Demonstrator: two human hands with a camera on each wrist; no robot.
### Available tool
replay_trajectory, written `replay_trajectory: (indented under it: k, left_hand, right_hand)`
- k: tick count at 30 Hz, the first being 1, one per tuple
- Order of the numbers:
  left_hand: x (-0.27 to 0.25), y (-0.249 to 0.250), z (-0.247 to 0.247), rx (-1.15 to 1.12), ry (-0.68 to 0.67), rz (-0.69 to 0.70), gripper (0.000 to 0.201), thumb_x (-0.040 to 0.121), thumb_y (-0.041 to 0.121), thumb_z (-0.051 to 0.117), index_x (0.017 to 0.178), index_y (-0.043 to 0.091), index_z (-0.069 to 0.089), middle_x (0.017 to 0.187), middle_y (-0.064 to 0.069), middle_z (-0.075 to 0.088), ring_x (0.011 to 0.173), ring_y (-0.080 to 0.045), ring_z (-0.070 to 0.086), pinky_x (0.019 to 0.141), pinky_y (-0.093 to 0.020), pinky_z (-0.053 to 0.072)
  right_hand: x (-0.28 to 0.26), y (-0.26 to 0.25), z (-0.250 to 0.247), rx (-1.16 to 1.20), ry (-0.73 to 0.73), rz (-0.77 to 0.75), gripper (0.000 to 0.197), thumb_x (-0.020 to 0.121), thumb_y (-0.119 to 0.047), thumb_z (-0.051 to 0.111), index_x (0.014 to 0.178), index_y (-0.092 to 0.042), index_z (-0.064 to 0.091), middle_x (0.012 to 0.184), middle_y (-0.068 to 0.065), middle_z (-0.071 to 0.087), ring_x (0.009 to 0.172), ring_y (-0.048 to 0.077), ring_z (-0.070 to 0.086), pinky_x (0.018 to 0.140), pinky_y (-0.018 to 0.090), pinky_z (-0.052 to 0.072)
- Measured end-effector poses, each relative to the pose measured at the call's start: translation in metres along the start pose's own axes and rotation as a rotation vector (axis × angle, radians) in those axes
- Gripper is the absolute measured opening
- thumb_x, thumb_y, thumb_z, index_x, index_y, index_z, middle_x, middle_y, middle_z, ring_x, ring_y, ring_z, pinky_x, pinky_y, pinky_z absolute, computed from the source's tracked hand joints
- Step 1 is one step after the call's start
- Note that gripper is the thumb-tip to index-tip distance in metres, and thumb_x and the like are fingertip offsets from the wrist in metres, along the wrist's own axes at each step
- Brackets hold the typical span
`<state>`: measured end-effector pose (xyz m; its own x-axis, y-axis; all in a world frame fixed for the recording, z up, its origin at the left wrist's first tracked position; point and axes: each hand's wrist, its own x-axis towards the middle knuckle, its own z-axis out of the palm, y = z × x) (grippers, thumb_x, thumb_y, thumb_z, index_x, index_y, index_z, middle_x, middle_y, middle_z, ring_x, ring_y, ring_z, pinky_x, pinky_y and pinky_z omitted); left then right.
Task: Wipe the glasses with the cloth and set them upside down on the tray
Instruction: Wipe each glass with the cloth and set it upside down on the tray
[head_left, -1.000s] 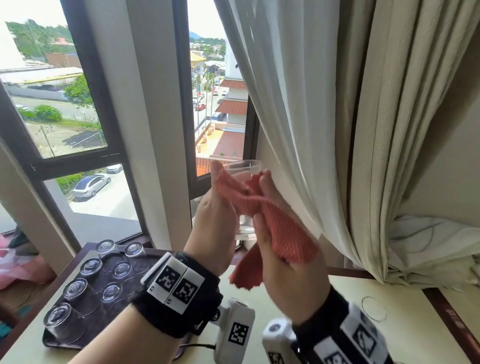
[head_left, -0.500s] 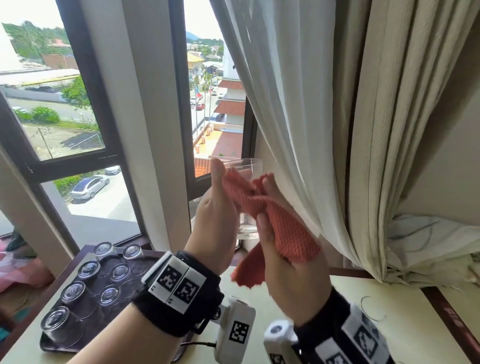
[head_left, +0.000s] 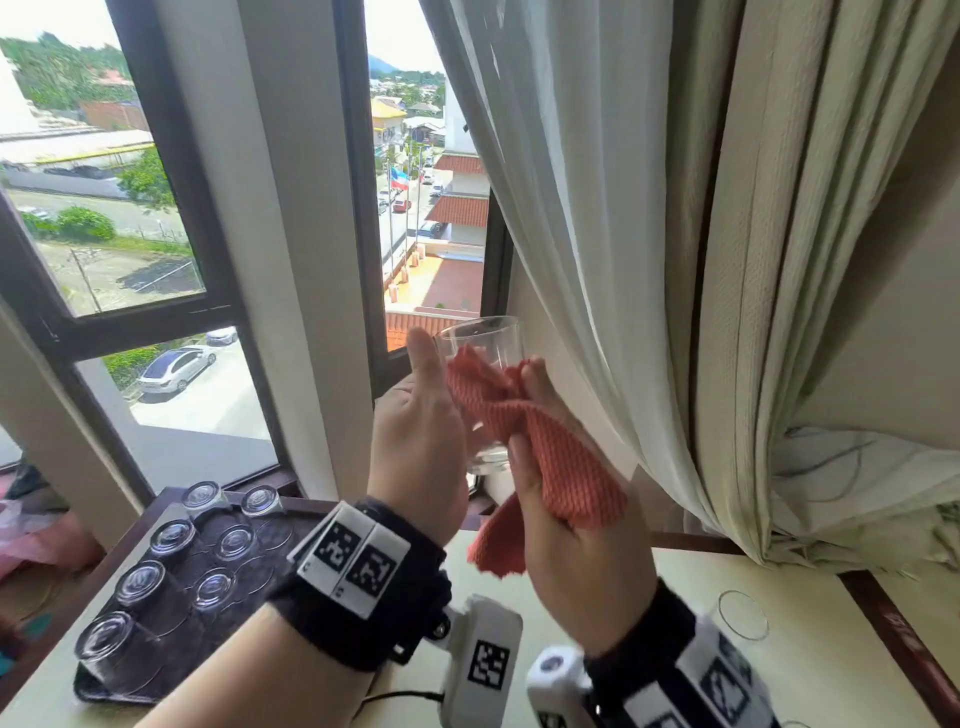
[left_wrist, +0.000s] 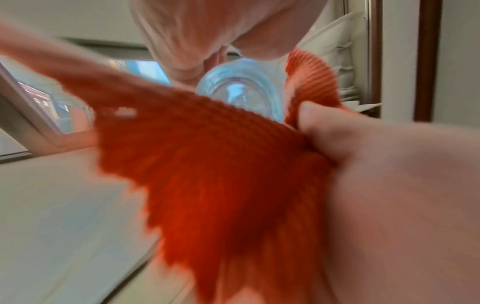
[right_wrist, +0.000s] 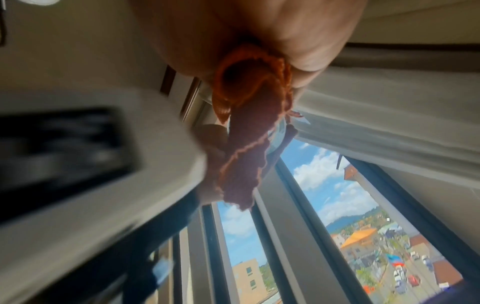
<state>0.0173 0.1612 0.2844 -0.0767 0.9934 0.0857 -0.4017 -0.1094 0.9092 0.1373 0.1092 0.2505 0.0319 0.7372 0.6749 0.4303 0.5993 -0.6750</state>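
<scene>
So the clear drinking glass is up in the air in front of the window, mouth tipped up and away, and compared with a second ago more of the rim is showing. The orange waffle-weave cloth has slid down off the top edge a bit and now bunches against the near side of the wall. The left hand is wrapped round the lower part of the glass, thumb running up the side. The right hand is clamped on the cloth and pressing it onto the glass; a loose tail hangs down below that grip. Both hands have barely shifted otherwise.

My read: the rim pass is about finished and this one's nearly ready to be flipped.

Down and to the left of the grip, the dark tray already has eight glasses sitting upside down. Off to the lower right, another glass stands mouth-up on the cream tabletop, so there's at least one more to go.
</scene>
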Motion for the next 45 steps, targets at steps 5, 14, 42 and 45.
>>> replay_trajectory:
  k: [5,14,42,45]
  left_hand:
    - [-0.011,0.001,0.015,0.009,-0.159,-0.026,0.089,0.096,0.077,0.027,0.121,0.006,0.073,0.112,-0.010,0.078,0.112,-0.024,0.073,0.109,-0.049,0.049]
    - [0.005,-0.004,0.001,0.147,-0.063,0.039,0.069,0.094,0.085,0.036,0.090,0.025,0.069,0.105,-0.024,0.073,0.106,-0.029,0.072,0.105,-0.052,0.053]
    - [0.011,-0.001,-0.002,0.124,-0.042,0.095,0.086,0.098,0.079,0.022,0.122,0.018,0.078,0.104,-0.011,0.080,0.105,-0.024,0.077,0.094,-0.037,0.059]
    - [0.016,-0.006,-0.005,0.112,-0.024,0.059,0.075,0.108,0.064,0.029,0.116,0.005,0.074,0.101,-0.011,0.080,0.101,-0.026,0.077,0.085,-0.027,0.061]
  right_hand:
    - [0.043,-0.007,-0.014,0.062,0.016,0.194,0.038,0.097,-0.053,0.058,0.089,-0.017,0.067,0.058,-0.018,0.059,0.049,-0.001,0.056,0.049,0.011,0.041]
    - [-0.007,0.001,0.003,0.111,-0.075,0.159,0.042,0.104,-0.040,0.056,0.143,-0.025,0.059,0.111,-0.035,0.070,0.083,-0.012,0.069,0.072,0.012,0.058]
    - [-0.011,-0.008,-0.005,0.150,-0.044,0.244,0.012,0.101,-0.050,0.062,0.104,-0.053,0.073,0.084,-0.023,0.075,0.063,0.005,0.071,0.053,0.015,0.055]
    - [-0.009,0.003,0.000,0.038,-0.031,0.083,0.050,0.102,-0.045,0.054,0.149,-0.028,0.055,0.130,-0.022,0.070,0.102,-0.005,0.070,0.086,0.014,0.057]
